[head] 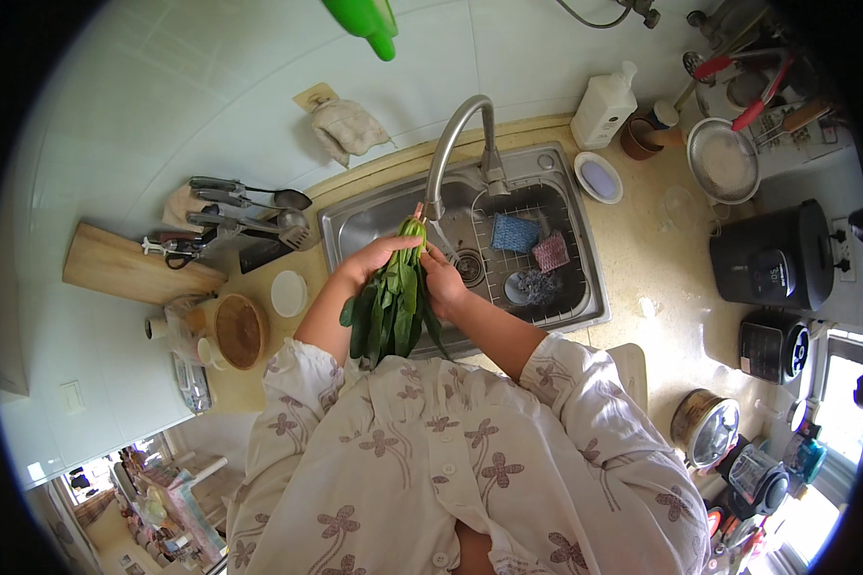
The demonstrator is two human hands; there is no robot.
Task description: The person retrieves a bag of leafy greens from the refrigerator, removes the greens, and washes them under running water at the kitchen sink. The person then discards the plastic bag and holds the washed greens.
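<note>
A bunch of leafy greens (395, 302), probably spinach, hangs leaves-down between my hands, with its stems and pinkish root ends pointing at the faucet. My left hand (374, 257) wraps the stems from the left. On the other side, my right hand (442, 282) grips the bunch near the stems, its fingertips partly hidden. The metal faucet (451, 133) arches over the stem end, and a thin stream of water (446, 241) shows beside it. Beneath everything is the stainless steel sink (363, 233), whose drain (469, 267) lies just right of my hands.
A wire rack in the sink holds a blue sponge (515, 233), a pink sponge (551, 251) and a steel wool scourer (539, 286). Soap in a dish (598, 177) and a white pump bottle (604, 108) stand right. Leftward are a woven basket (241, 330), a white lid (288, 293) and a cutting board (129, 262).
</note>
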